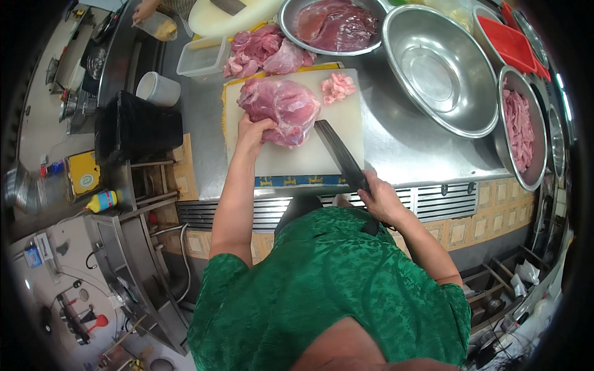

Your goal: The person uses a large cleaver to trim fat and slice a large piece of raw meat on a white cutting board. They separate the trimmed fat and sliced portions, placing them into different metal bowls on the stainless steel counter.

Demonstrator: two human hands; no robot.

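A large piece of raw pink meat (285,109) lies on the white cutting board (297,160). My left hand (253,132) grips its lower left side, thumb on top and the fingers partly hidden by the meat. In my right hand (383,197) is the handle of a knife with a broad dark blade (338,147). The blade's tip is close to the right edge of the meat, over the board. A small heap of pale trimmings (338,88) sits at the board's upper right. Under the board, a patterned cloth (301,181) shows along the near edge.
Beyond the board are more raw meat pieces (267,51), a clear plastic tub (203,56) and a steel bowl of dark red meat (334,25). An empty steel basin (478,104) and a bowl of meat strips (517,130) stand rightward. Another person's hand (145,11) holds a bag.
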